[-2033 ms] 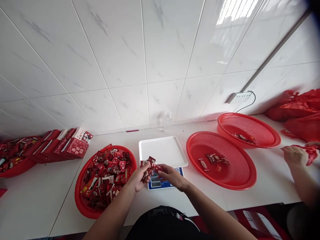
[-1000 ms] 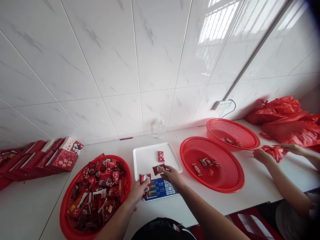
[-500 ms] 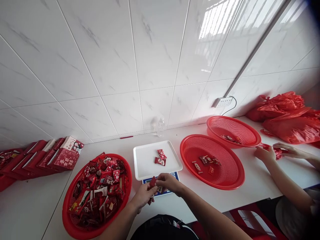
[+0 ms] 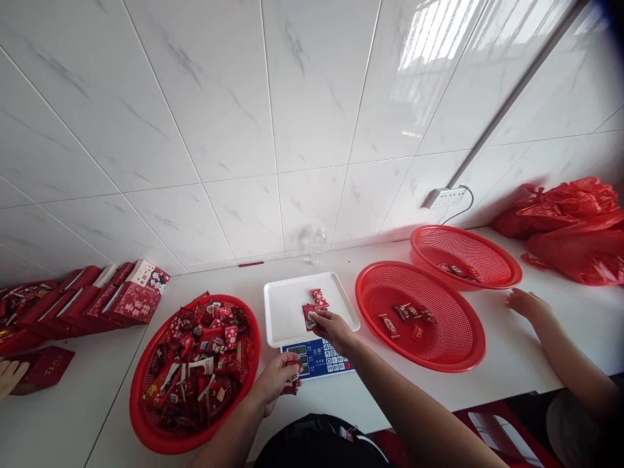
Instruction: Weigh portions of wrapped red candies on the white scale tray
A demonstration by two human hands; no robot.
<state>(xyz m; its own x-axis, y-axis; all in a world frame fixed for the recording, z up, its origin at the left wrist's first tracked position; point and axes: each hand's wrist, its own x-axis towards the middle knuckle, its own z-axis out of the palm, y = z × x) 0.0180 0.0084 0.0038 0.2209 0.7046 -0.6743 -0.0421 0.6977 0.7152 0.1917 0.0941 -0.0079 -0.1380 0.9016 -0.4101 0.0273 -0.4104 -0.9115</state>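
Note:
My left hand, fingers closed, holds small red-wrapped candies just in front of the scale; how many is hidden. My right hand reaches over the near edge of the white weighing tray, its fingertips on a dark red wrapped candy. Beside that one, a red candy with white dots lies in the tray. Below the tray shows the scale's blue keypad panel. Left of my left hand stands a red basket heaped with assorted wrapped candies.
A red perforated basket with several candies stands to the right, another basket behind it. Red plastic bags, boxes and a clear bottle line the wall. Co-workers' hands show right and left, the latter at a red box.
My right hand has parted from my left and moved forward over the tray, uncovering the keypad. At the left edge, another person's hand and a red box have appeared. The view has shifted slightly.

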